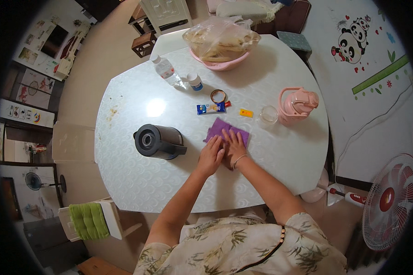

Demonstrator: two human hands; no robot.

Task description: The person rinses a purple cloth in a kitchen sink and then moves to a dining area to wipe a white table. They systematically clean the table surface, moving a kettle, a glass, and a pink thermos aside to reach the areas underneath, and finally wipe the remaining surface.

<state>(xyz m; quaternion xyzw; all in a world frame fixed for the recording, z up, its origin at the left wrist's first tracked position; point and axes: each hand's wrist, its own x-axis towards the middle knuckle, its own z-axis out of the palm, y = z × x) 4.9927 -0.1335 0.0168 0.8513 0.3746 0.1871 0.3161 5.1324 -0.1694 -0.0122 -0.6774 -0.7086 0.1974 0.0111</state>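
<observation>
A folded purple cloth (220, 126) lies on the white patterned table. Pressed flat on its right part is my right hand (234, 150), open, fingers spread, with a thin bracelet at the wrist. My left hand (210, 156) rests against the cloth's lower left side, its fingers stretched out and its thumb close to the right hand. Both palms face down, so what is under them is hidden. Just beyond the cloth are a blue snack packet (211, 108), a small yellow packet (246, 113) and a roll of tape (218, 96).
A dark kettle (159, 141) stands left of my hands. To the right are a clear glass (268, 115) and a pink jug (294, 106). Farther back are a clear bottle (165, 68), a white-and-blue jar (194, 81) and a pink basin (219, 63) under a plastic bag. A fan (386, 200) stands beside the table.
</observation>
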